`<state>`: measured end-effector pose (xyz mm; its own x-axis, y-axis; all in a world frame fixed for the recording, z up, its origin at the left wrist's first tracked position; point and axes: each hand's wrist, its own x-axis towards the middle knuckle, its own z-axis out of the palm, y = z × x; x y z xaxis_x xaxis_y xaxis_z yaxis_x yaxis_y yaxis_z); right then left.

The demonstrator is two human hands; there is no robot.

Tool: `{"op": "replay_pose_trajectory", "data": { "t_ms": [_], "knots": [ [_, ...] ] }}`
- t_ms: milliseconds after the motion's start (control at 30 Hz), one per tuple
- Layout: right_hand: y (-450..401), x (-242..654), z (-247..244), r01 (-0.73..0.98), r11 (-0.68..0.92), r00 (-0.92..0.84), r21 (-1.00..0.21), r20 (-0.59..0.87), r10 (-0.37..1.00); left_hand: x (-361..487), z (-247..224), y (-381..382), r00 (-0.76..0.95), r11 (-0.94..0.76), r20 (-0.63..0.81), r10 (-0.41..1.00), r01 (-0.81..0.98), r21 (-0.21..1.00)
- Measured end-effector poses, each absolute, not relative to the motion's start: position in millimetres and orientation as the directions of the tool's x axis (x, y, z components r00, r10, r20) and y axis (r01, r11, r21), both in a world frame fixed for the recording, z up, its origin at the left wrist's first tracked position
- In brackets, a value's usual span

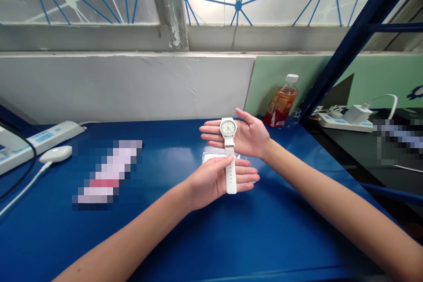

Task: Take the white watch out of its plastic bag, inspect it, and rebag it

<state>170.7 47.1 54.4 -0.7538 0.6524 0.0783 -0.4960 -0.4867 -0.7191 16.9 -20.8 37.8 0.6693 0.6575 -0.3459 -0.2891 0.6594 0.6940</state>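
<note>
A white wristwatch (228, 128) lies lengthwise across both palms, its round dial facing up and its strap stretched toward me. My left hand (221, 180) is palm up under the strap's lower part, with the thumb resting on the strap and the fingers extended to the right. Beyond it, my right hand (244, 134) lies palm up with its fingers spread to the left, and the watch head rests on those fingers. Behind and below the hands, a small white and clear object (209, 156) on the blue table (172, 238) is mostly hidden.
On the left are a pixelated phone-like object (112, 172), a white mouse (57, 154) with a cable and a power strip (42, 139). A drink bottle (281, 101) stands at the back right by a blue metal post (343, 48). Further right sits another power strip (350, 122).
</note>
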Motion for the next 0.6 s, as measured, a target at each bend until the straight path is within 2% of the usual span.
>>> {"op": "replay_pose_trajectory", "data": {
  "t_ms": [233,367,600],
  "knots": [
    [49.2,169.8,51.1,-0.492,-0.497,-0.748,-0.715,0.054,0.661,16.5,35.7,-20.1,0.674,0.656,-0.343,0.654,-0.279,0.702],
    [53.2,172.6,47.4,-0.518,-0.487,-0.700,-0.704,0.021,0.714,16.5,31.7,-18.8,0.635,0.591,-0.305,0.710,-0.301,0.749],
    [58.3,169.3,41.3,-0.599,-0.314,-0.486,-0.737,0.023,0.874,17.3,27.6,-19.2,0.598,0.471,-0.220,0.771,-0.302,0.829]
  ]
}}
